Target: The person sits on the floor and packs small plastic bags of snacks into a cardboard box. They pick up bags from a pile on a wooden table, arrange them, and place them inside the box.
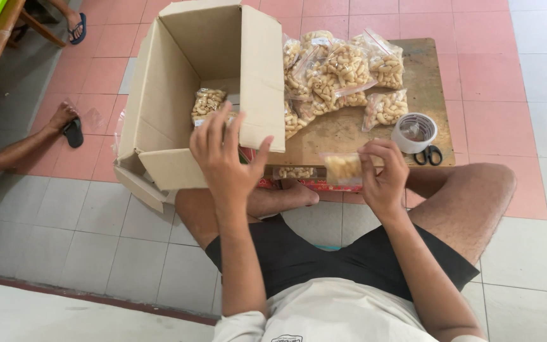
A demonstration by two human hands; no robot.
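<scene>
Left hand [226,158]: fingers spread, gripping nothing, hovering over the open brown cardboard box [159,107]. Right hand [384,174]: pinching a small clear plastic bag of pale snacks [343,168] at the low wooden table's [425,69] edge. Risk: the loose pinch is inviting a drop.

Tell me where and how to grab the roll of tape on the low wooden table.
Take the roll of tape by its outer rim, coming straight down from above. It lies flat with its open core facing up, so fingers can pinch across the ring or hook into the core. Approach from its near-left side: the scissors lie against its near-right edge, and the snack bags crowd the far side.
</scene>
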